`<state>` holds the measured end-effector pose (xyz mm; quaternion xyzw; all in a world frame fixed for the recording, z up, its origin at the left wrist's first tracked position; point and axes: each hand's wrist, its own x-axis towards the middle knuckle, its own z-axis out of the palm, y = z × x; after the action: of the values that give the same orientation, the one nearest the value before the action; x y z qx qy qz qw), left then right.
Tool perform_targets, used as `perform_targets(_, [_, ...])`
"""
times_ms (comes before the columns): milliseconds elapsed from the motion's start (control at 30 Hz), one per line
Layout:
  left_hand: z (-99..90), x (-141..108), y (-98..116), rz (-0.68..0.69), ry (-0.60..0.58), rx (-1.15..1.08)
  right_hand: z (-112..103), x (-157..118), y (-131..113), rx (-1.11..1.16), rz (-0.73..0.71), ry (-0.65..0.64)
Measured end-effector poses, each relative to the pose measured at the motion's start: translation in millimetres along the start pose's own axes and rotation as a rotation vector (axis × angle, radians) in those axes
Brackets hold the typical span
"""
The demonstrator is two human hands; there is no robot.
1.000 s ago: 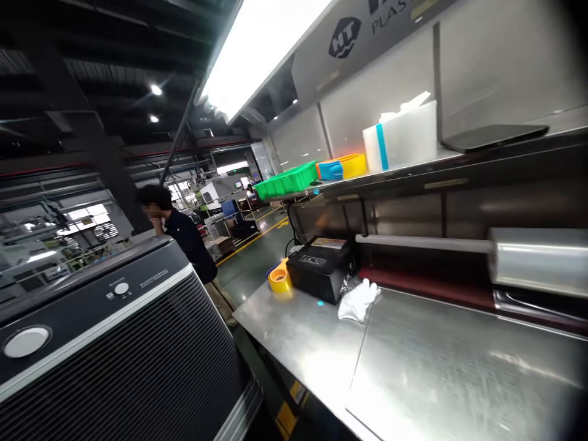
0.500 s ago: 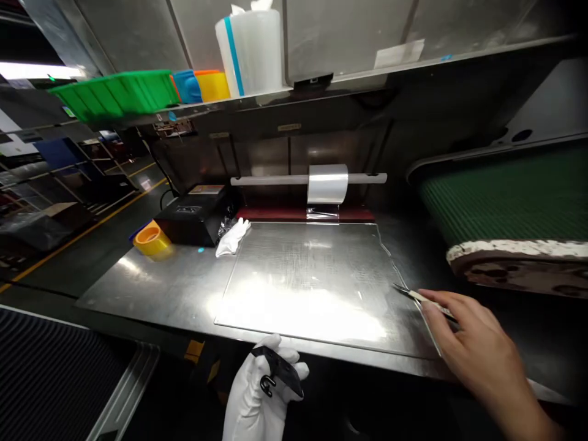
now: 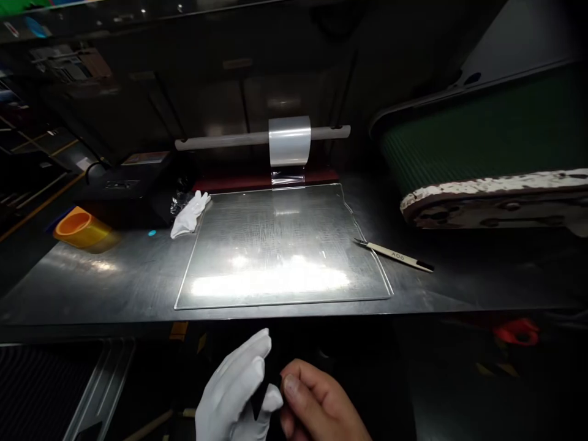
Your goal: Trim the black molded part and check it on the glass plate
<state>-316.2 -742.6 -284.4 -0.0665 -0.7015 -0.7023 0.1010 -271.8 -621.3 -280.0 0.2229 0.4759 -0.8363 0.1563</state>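
The person's left hand point(image 3: 234, 392) wore a plain white fabric glove that covered every finger and ran down past the wrist, smooth and without markings. The right hand point(image 3: 316, 407) was bare, with no glove, ring or sleeve visible.

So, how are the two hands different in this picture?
The left hand wears a white glove; the right hand is bare. The left hand's fingers are stretched upward, the right hand's curled. Both are together below the table edge, pinching a small dark part, mostly hidden.
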Motion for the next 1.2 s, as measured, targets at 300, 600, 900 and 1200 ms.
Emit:
perform_targets(300, [-18.1, 28.4, -23.0, -0.913, -0.813, -0.653, -53.1, -6.7, -35.1, -0.335, -0.048, -0.105])
perform_targets(600, [-12.4, 0.4, -45.4, -0.957, -0.89, -0.821, -74.3, -2.1, -34.6, -0.41, -0.005, -0.209])
perform_targets(900, [-7.5, 2.5, -44.4, -0.954, -0.872, -0.818, -65.9, -2.6, -20.5, -0.192, -0.029, -0.092])
perform_targets(1200, [-5.2, -11.3, -46.4, -0.885, -0.788, -0.764, -63.2, -10.9, -29.8, -0.259, -0.029, -0.035])
